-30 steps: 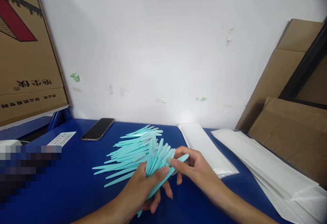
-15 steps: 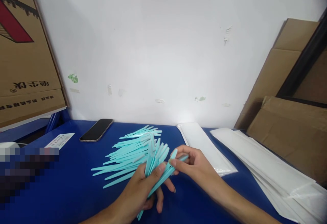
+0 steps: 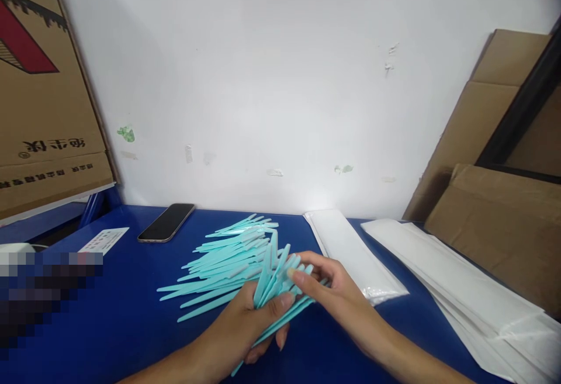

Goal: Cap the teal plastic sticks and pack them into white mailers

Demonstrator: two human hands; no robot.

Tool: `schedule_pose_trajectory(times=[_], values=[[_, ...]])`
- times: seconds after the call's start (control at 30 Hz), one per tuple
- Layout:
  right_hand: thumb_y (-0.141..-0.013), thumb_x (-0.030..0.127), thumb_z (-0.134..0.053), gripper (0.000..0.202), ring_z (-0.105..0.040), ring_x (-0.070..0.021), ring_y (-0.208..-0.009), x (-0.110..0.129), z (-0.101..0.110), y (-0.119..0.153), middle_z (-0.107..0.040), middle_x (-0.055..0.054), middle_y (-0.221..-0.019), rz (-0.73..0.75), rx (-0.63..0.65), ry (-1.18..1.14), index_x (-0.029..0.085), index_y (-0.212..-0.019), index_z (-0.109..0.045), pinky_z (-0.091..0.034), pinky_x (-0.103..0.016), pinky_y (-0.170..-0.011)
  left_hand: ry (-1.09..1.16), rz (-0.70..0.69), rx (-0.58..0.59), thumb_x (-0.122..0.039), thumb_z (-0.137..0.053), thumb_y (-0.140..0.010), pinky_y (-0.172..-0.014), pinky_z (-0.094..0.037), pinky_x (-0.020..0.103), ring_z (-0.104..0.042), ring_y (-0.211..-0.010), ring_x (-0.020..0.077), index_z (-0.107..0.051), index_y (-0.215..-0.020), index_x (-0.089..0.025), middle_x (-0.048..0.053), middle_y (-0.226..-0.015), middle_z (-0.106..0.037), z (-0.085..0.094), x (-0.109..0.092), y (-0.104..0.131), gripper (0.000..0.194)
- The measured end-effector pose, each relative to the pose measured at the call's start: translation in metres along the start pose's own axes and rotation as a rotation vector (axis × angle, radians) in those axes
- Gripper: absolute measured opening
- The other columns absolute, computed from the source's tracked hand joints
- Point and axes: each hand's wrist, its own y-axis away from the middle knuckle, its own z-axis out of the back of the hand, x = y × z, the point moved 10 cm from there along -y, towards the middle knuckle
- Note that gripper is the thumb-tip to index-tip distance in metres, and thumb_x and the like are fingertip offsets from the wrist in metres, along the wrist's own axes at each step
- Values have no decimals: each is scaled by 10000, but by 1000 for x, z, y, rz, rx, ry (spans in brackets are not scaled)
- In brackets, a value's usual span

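A fanned bunch of light-teal eyebrow razors is clasped in my left hand, with the thumb laid across the handles. Their slim tails poke out below the fingers. My right hand pinches the upper ends at the right side of that bunch, thumb in front and fingers behind. Part of what its fingertips touch is hidden. Just beyond my left hand, a loose pile of the same razors lies on the blue table, mostly with the tapered tails towards the left.
Left of the pile lie a phone and a printed card. On the right are a white packet and a stack of white sleeves. Cardboard boxes stand on the left, with more cardboard at the right, before a white wall.
My right hand has brought its razor in against the bunch, and the ends there now sit closer together. My left hand has turned slightly with the bunch, which leans further right.
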Motion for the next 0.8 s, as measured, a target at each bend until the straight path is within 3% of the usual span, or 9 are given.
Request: schedule_pose_trajectory(times=[0.23, 0.5, 0.7, 0.8], values=[[-867, 491, -709, 311, -480, -129, -667, 2, -1, -2, -601, 14, -731, 0, -20, 0, 183, -834, -710, -377, -239, -617, -62, 16, 5, -752, -493, -873, -379, -240, 192, -296, -360, 60, -525, -629, -185, -77, -458, -381, -3, -1, 2, 618], [-889, 449, -686, 256, -544, -166, -765, 5, 5, -1, -671, -1, -797, 19, -46, 48, 203, -882, -756, -420, -266, -724, -38, 34, -100, -794, -397, -885, -413, -244, 208, -256, -355, 64, -523, -624, -186, -87, -408, -306, 5, 4, 3, 673], [-887, 511, -678, 325, -550, -174, -769, -1, 11, 2, -698, -2, -833, -6, -91, 110, 239, -1034, -776, -427, -267, -702, 126, 87, -124, -785, -460, -860, -392, -229, 194, -238, -363, 45, -532, -833, -197, -72, -550, -509, 3, 4, 6, 593], [-907, 529, -646, 354, -584, -196, -809, -2, 10, 3, -717, -17, -884, 3, -84, 147, 237, -1065, -768, -434, -276, -702, 148, 98, -168, -785, -453, -862, -388, -202, 189, -229, -372, 47, -511, -925, -210, -79, -559, -514, 5, 5, 8, 582]])
